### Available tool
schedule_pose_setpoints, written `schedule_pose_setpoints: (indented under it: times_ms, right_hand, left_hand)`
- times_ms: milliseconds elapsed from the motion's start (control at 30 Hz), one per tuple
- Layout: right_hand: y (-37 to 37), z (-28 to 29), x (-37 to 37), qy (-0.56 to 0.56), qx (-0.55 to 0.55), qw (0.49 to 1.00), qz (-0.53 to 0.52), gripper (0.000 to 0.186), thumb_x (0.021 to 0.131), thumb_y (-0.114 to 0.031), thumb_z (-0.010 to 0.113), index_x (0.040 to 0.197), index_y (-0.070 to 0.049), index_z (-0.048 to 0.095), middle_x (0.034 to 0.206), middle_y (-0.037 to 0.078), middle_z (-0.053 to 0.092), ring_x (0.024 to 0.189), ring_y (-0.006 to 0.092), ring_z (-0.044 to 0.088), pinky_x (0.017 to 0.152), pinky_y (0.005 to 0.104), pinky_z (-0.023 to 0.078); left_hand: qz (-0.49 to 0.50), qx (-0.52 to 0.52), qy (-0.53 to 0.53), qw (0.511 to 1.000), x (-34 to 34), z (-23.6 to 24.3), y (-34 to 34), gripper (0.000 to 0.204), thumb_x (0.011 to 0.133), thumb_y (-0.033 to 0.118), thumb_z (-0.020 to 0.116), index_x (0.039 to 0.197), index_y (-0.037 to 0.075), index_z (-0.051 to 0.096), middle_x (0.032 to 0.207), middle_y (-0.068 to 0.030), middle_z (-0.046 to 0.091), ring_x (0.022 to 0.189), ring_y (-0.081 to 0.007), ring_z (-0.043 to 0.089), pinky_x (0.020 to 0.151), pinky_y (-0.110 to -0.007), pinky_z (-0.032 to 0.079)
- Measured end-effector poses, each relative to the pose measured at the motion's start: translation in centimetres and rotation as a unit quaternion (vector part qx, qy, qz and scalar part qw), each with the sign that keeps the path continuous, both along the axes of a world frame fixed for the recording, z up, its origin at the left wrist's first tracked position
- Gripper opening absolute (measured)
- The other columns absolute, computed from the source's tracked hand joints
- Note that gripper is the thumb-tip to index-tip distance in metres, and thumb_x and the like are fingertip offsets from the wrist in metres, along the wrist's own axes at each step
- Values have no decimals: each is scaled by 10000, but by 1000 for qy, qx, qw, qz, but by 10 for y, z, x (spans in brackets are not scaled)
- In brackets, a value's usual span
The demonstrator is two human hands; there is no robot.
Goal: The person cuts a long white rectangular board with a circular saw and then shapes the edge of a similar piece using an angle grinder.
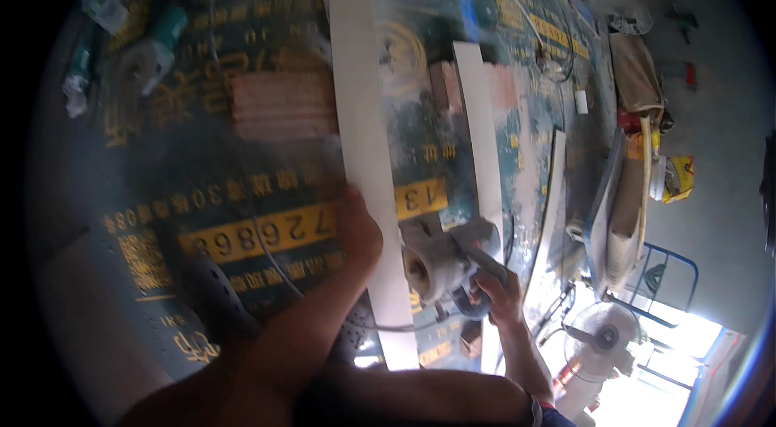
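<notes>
A long pale strip (pixel 364 120), like cut tile or board, runs away from me over a ridged reddish brick (pixel 283 104). My left hand (pixel 358 229) is closed on the strip's left edge, its fingers partly hidden. In my right hand (pixel 501 294) is the handle of a dusty grey handheld power cutter (pixel 432 261), which sits at the strip's right edge. Its blade cannot be made out. A second pale strip (pixel 478 120) lies to the right, beside another brick (pixel 447 88). Haze blurs the far end of the first strip.
Green sheeting with yellow print (pixel 242 241) covers the floor. A third strip (pixel 550 201), cables and sacks (pixel 634 71) lie right. A standing fan (pixel 602 338) and blue metal frame (pixel 671 281) are lower right. Far left is a green power tool (pixel 166 31). My grey clog (pixel 212 286) is near.
</notes>
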State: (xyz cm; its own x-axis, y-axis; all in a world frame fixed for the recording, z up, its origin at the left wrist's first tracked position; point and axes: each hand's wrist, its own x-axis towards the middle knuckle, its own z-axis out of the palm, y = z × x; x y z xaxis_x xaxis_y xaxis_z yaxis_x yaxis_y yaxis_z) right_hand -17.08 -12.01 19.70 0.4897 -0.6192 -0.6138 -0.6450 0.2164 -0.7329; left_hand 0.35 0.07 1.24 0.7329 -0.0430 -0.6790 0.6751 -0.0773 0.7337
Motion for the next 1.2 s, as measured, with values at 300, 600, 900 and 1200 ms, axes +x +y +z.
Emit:
schedule_pose_setpoints:
  times_ms: [300, 600, 900, 1200]
  right_hand:
    - [-9, 38, -19, -23, -93, 995, -20, 233, 865, -205, 607, 855, 25, 643, 683, 44, 594, 553, 117, 528, 514, 274, 400]
    - [-28, 49, -17, -23, -113, 991, -64, 309, 904, -249, 632, 1032, 28, 683, 716, 22, 613, 650, 100, 564, 580, 267, 441]
    - [-33, 55, -14, -49, -95, 993, -53, 490, 896, -372, 662, 1120, 64, 672, 860, 100, 689, 766, 148, 610, 704, 327, 508]
    - [-30, 50, -22, -71, -116, 988, -73, 408, 828, -264, 656, 1040, 84, 663, 823, 177, 702, 762, 259, 684, 690, 396, 533]
  left_hand:
    - [-16, -16, -38, 999, 44, -27, -4, 621, 1080, 473, 333, 1301, -48, 589, 1229, -238, 648, 1167, -361, 605, 992, -387, 447]
    - [-63, -154, 53, 985, 47, 26, 16, 534, 1049, 401, 455, 1323, -54, 513, 1253, -204, 589, 1145, -290, 608, 969, -391, 491]
    - [-88, -144, 179, 969, -48, 46, 41, 682, 1070, 466, 352, 1558, 6, 225, 1584, -180, 322, 1432, -327, 371, 1202, -456, 273]
    - [-419, 97, -83, 899, 46, -12, 34, 616, 1075, 420, 381, 1546, 46, 250, 1517, -202, 380, 1314, -330, 500, 1093, -479, 449]
